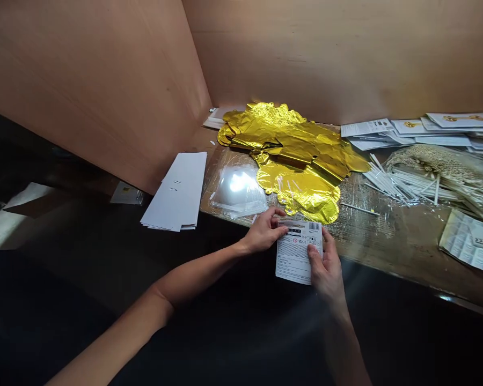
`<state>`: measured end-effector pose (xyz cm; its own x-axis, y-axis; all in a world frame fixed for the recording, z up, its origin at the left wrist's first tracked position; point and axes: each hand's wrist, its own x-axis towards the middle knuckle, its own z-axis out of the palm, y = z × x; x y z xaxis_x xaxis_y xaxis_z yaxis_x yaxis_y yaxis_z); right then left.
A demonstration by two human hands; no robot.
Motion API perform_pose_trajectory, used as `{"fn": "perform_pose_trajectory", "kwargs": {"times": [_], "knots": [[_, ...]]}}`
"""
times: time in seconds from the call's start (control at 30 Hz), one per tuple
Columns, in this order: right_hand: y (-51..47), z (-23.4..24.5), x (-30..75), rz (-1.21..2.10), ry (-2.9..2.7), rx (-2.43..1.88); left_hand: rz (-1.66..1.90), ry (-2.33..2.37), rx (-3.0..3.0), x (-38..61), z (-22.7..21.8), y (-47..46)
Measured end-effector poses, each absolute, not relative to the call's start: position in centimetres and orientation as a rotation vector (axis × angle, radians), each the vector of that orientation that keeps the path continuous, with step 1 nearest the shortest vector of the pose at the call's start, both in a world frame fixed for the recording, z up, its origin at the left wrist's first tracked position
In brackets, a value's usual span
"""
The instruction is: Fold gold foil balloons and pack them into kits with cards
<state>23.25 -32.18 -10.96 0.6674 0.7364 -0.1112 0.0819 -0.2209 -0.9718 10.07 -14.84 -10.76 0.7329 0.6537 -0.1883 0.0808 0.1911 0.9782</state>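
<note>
Both hands hold a white printed card (293,262) in front of the table edge, its text and barcode side facing me. My left hand (263,231) pinches the card's upper left corner between thumb and fingers. Along the right edge, my right hand (328,265) grips it with the thumb on the printed face and the fingers behind. Just beyond the card lies a pile of flat gold foil balloons (298,145). A stack of clear plastic bags (239,190) is close to my left hand.
White folded sheets (177,187) overhang the table edge at left. White sticks (394,182) lie loose and bundled at right, near a sticker sheet (467,241). Printed cards (434,128) are piled at the back right. Wooden panels (338,59) wall the back and left.
</note>
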Motion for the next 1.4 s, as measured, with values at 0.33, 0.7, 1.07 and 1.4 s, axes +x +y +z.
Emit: {"fn": "perform_pose_trajectory", "kwargs": {"times": [0.33, 0.7, 1.07, 1.4], "knots": [[-34.0, -11.5, 24.7, 1.174, -0.586, -1.435, 0.418, 0.581, 1.045, 10.0, -10.2, -14.7], [-34.5, -12.3, 23.0, 1.779, -0.376, -1.164, 0.497, 0.935, 1.066, 8.0, -13.1, -17.7], [-36.0, -11.0, 22.9, 1.082, -0.838, -2.012, 0.288, 0.855, 1.084, 5.9, -12.1, -16.9], [-34.3, -10.0, 21.2, 0.709, -0.675, -1.947, 0.481, 0.757, 1.316, 6.1, -11.8, -18.2]]}}
